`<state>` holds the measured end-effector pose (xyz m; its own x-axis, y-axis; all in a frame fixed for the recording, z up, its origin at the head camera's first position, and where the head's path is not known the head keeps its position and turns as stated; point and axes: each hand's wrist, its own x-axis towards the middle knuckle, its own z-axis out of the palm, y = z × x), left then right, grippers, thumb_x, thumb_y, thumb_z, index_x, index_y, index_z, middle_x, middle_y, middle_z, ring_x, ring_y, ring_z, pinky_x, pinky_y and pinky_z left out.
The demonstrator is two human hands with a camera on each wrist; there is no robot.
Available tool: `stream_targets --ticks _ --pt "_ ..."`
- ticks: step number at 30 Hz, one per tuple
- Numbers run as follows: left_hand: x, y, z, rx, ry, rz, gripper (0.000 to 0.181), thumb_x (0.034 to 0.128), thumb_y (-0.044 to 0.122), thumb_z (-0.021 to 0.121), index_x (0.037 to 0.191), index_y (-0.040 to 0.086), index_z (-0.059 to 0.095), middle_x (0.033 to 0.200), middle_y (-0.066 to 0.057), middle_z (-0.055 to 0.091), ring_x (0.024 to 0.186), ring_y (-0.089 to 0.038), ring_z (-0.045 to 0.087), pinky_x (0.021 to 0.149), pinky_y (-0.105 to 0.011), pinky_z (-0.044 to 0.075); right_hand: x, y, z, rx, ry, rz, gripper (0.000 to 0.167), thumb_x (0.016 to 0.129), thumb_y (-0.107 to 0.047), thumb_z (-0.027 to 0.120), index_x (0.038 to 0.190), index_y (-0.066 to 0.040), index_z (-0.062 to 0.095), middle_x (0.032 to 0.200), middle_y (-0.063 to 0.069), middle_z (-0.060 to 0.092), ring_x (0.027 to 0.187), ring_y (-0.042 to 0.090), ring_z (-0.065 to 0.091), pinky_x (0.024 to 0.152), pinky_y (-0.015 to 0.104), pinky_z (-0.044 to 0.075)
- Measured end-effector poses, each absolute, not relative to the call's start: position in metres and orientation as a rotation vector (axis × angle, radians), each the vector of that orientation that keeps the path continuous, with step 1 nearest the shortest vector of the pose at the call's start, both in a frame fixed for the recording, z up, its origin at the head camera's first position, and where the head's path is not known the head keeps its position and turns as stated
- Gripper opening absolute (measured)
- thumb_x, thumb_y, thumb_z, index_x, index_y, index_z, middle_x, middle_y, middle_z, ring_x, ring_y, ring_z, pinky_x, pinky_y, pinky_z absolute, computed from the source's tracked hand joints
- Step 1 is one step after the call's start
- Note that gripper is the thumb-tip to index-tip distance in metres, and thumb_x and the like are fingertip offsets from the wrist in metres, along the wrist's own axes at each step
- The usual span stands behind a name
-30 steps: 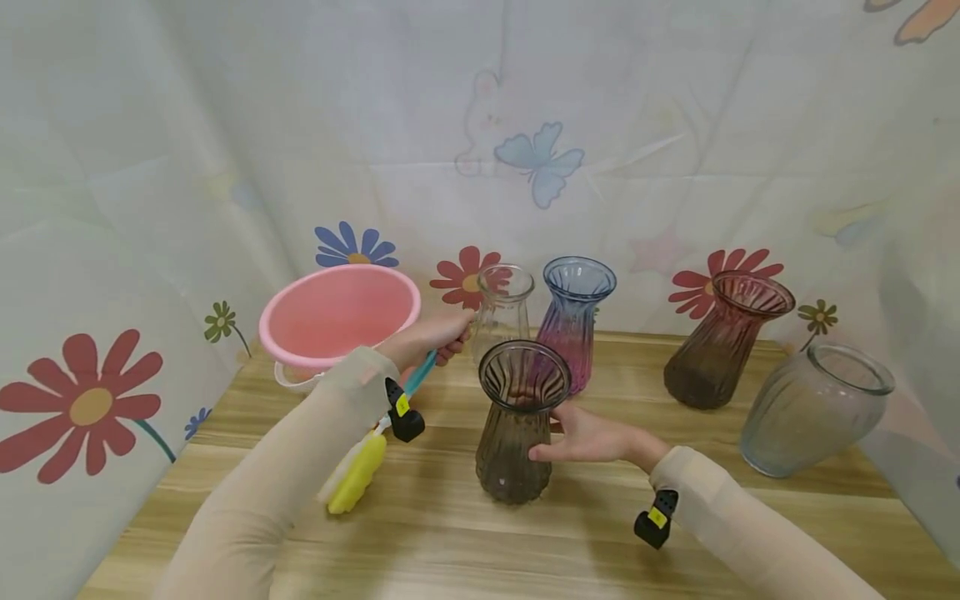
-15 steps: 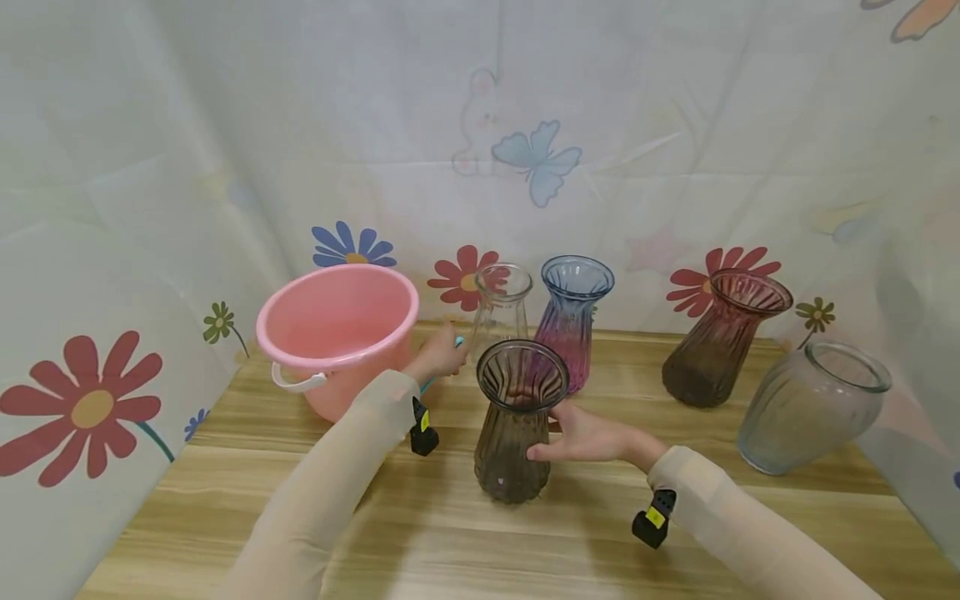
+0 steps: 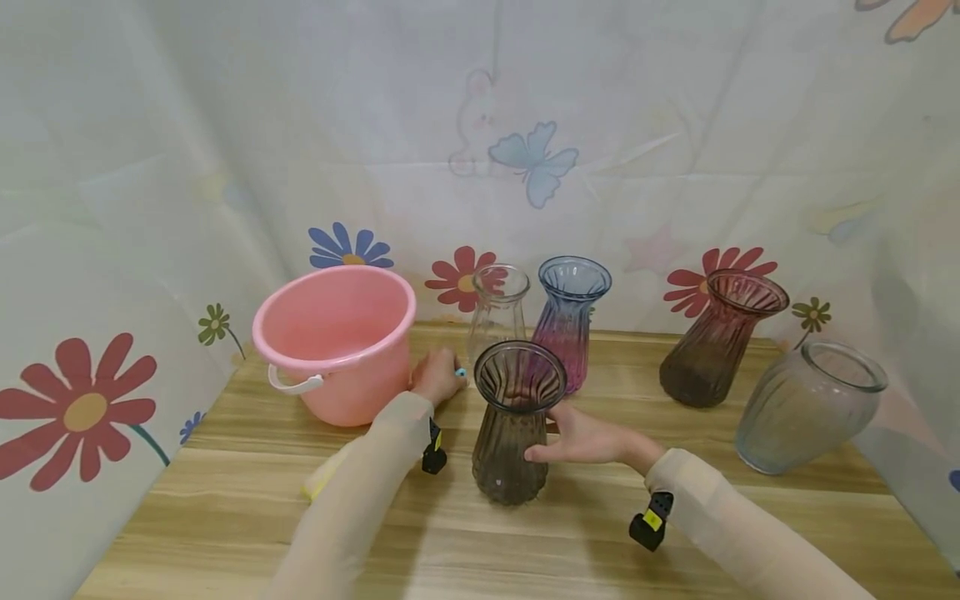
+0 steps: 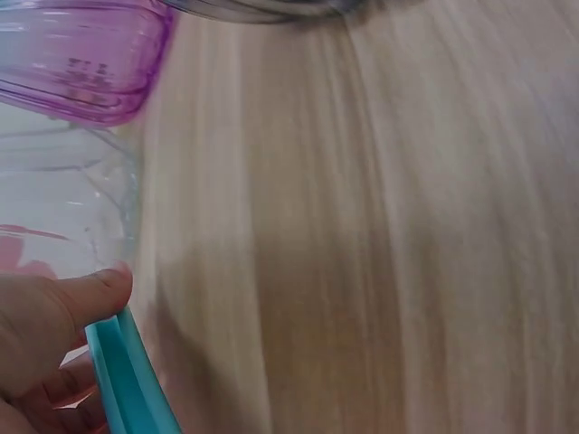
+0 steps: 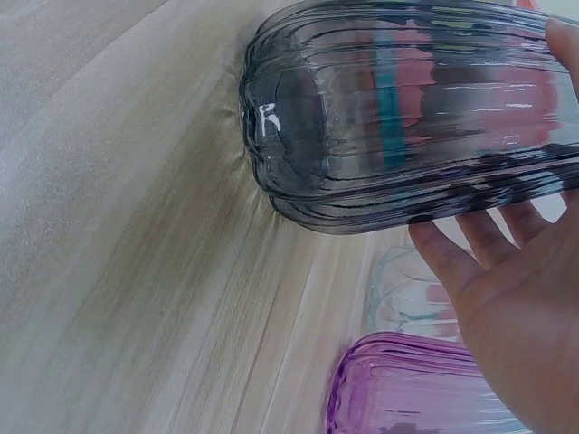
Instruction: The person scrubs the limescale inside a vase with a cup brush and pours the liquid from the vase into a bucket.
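Head view: on a wood-grained counter [image 3: 465, 554], a person's right hand [image 3: 585, 437] grips a smoky grey glass vase [image 3: 510, 454], ribbed, with a narrow waist and flared mouth, near the middle. The left hand [image 3: 438, 377] is curled round a turquoise handle [image 3: 461, 372], just beside a smooth pink bucket [image 3: 356, 392] with a white grip; a fluffy yellow head [image 3: 322, 479] peeks out behind the sleeve. Behind stand a clear vase [image 3: 498, 325] and a ribbed blue-to-pink vase [image 3: 570, 333]; well to the right are a red-brown fluted vase [image 3: 712, 350] and a rounded, pale glass jar [image 3: 810, 408]. Left wrist view: the thumb presses the ridged, plastic-looking handle, fingers folded beneath, near the clear glass. Right wrist view: the fingers are spread to the vase's width, thumb on one side and fingertips on the other, its ribbed base meeting the wood
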<state>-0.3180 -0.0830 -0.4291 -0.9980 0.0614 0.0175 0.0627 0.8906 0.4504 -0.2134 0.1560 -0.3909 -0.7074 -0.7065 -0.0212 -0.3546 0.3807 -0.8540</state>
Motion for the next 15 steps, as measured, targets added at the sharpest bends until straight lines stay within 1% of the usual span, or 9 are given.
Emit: stream_targets --ticks 7,11,14,15 --pt "-0.320 -0.084 -0.438 -0.093 -3.055 -0.699 0.012 0.0746 0.022 0.072 0.077 0.012 0.065 0.074 0.000 0.060 0.065 -0.018 0.054 0.055 -0.030 0.039 -0.214 0.156 -0.391 -0.938 2.257 -1.270 0.068 0.082 -0.018 0.067 0.139 -0.004 0.031 0.141 0.015 0.035 0.130 0.030 0.035 0.103 0.048 0.034" --pt "-0.316 -0.082 -0.431 -0.159 -3.054 -0.652 0.023 0.0763 0.028 0.072 0.091 0.012 0.066 0.090 -0.004 0.066 0.076 -0.021 0.059 0.059 -0.033 0.044 -0.214 0.156 -0.392 -0.934 2.261 -1.267 0.069 0.083 -0.018 0.067 0.139 -0.004 0.030 0.142 0.015 0.034 0.131 0.030 0.034 0.102 0.048 0.035" --pt "-0.308 -0.081 -0.412 -0.279 -3.030 -0.630 0.030 0.0794 0.030 0.069 0.103 0.011 0.065 0.102 -0.007 0.066 0.086 -0.023 0.062 0.066 -0.037 0.049 -0.214 0.156 -0.393 -0.930 2.255 -1.275 0.070 0.083 -0.017 0.067 0.140 -0.004 0.029 0.143 0.015 0.032 0.131 0.031 0.033 0.103 0.048 0.034" --pt "-0.304 -0.081 -0.405 -0.326 -3.014 -0.630 0.031 0.0804 0.029 0.067 0.105 0.010 0.065 0.104 -0.007 0.066 0.088 -0.023 0.063 0.069 -0.037 0.050 -0.213 0.156 -0.393 -0.931 2.251 -1.281 0.070 0.083 -0.016 0.066 0.140 -0.004 0.028 0.143 0.015 0.032 0.131 0.031 0.033 0.103 0.048 0.034"
